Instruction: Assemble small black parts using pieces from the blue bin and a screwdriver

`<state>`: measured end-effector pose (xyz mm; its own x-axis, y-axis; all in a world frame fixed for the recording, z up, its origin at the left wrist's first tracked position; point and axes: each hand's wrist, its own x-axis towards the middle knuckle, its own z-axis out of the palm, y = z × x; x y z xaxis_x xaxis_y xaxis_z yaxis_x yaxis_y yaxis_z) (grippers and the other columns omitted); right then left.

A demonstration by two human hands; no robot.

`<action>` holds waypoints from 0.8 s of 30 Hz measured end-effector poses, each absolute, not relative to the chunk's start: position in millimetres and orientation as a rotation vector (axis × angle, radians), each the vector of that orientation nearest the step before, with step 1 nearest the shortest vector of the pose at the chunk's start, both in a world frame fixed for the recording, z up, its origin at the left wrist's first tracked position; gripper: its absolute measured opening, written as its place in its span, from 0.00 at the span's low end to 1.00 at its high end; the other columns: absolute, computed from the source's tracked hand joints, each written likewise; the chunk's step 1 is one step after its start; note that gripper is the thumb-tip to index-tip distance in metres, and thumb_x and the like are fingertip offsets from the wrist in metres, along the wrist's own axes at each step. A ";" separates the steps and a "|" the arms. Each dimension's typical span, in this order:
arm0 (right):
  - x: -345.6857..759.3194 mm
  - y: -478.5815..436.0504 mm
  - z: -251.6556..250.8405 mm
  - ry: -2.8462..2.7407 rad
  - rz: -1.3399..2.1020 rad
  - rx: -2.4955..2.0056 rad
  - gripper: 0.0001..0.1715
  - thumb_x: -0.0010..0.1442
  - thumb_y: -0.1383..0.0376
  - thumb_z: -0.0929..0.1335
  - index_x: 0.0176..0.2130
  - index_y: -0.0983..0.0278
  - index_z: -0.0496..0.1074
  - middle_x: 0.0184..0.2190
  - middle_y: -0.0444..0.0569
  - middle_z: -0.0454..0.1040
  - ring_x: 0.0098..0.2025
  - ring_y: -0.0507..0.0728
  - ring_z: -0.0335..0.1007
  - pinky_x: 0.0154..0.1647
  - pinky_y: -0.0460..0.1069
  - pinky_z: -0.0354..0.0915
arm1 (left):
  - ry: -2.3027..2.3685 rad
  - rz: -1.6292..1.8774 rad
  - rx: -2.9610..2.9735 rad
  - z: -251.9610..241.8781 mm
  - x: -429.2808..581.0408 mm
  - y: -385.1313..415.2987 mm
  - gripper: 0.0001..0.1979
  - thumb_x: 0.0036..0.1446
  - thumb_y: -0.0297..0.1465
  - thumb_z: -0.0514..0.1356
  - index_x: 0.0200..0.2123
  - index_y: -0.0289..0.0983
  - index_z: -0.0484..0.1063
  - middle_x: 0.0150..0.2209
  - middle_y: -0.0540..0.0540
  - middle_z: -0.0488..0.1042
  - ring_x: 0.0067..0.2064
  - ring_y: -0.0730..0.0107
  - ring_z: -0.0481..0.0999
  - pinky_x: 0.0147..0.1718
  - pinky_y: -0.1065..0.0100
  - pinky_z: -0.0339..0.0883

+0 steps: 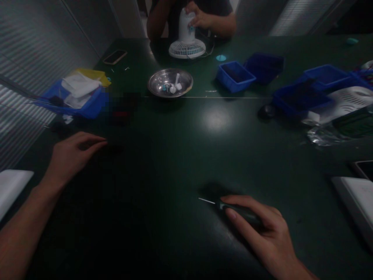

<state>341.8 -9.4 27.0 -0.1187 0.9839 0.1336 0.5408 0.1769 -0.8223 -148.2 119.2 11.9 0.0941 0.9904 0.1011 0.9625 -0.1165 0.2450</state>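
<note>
My right hand point(262, 225) is wrapped round the dark handle of a screwdriver point(207, 201). Its thin metal shaft points left, low over the green table point(163, 167). On the left side, my left hand point(72, 153) is closed in a pinch, thumb and fingertips together above the table. Whether anything tiny sits between those fingertips is hidden. A blurred dark patch with a red spot point(121, 114) lies just beyond the left fingertips.
Across the table a person holds a white fan point(186, 39) upside down. A metal bowl point(157, 92) contains small white and blue parts. Blue bins point(236, 83) stand at the right, and a blue basket point(96, 107) with white pieces at the left. A phone point(115, 57) lies far left.
</note>
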 end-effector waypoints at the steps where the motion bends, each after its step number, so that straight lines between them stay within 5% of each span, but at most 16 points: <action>1: 341.9 -9.5 27.2 -1.756 0.803 -1.448 0.09 0.67 0.58 0.73 0.43 0.54 0.85 0.37 0.44 0.87 0.33 0.55 0.85 0.32 0.43 0.78 | 2.024 0.343 2.208 13.3 -149.7 118.9 0.23 0.72 0.51 0.57 0.51 0.37 0.79 0.53 0.48 0.78 0.52 0.62 0.78 0.56 0.60 0.69; 16: 343.3 -12.3 25.3 -1.761 0.815 -1.480 0.09 0.67 0.57 0.72 0.45 0.54 0.85 0.38 0.44 0.87 0.35 0.56 0.86 0.31 0.43 0.78 | 1.856 0.481 2.123 26.4 -130.1 106.9 0.23 0.65 0.51 0.63 0.51 0.40 0.79 0.54 0.49 0.81 0.52 0.61 0.80 0.62 0.56 0.68; 24: 343.2 -13.7 24.7 -1.749 0.827 -1.479 0.08 0.67 0.58 0.73 0.45 0.53 0.84 0.39 0.42 0.87 0.34 0.54 0.86 0.32 0.41 0.77 | 1.946 0.455 2.100 20.8 -124.9 103.3 0.22 0.63 0.50 0.63 0.50 0.42 0.81 0.51 0.52 0.83 0.45 0.61 0.82 0.56 0.59 0.72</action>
